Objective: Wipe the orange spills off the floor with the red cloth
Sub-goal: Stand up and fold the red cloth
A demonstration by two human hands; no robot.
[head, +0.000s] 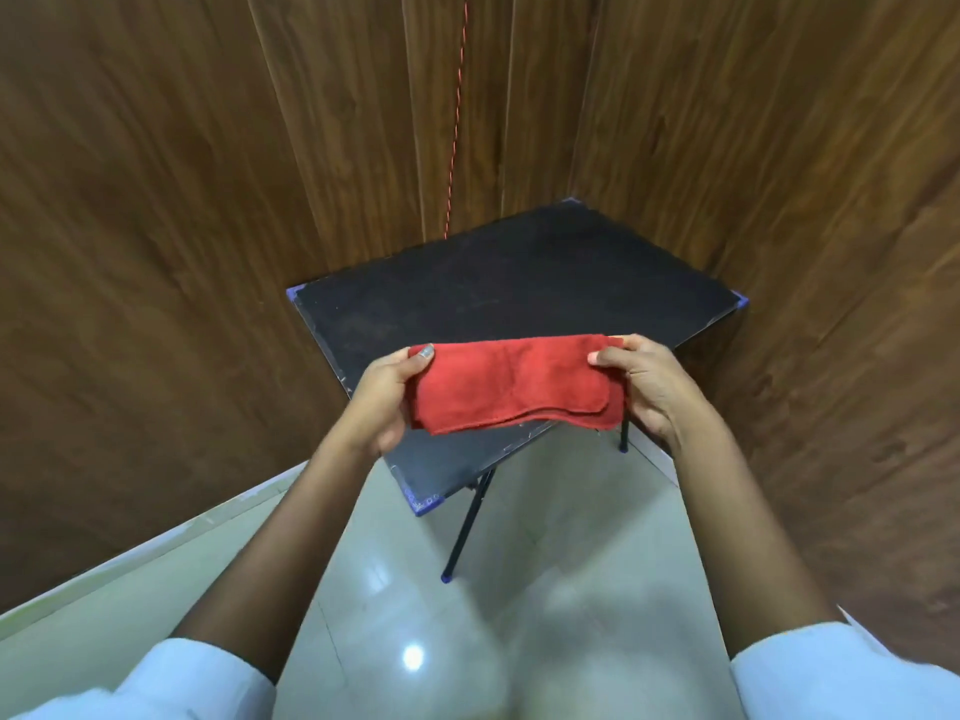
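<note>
Left hand (387, 402) & right hand (644, 387) each pinch an end of a folded red cloth (511, 381), held above a black table (519, 283).

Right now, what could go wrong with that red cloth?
The cloth is pinched only at its ends by the left grip and right grip, so its folds could drop open. No orange spill shows on the floor here, so spots might get missed. The floor looks shiny and the table leg is close; crouching could mean a slip or bump.
</note>
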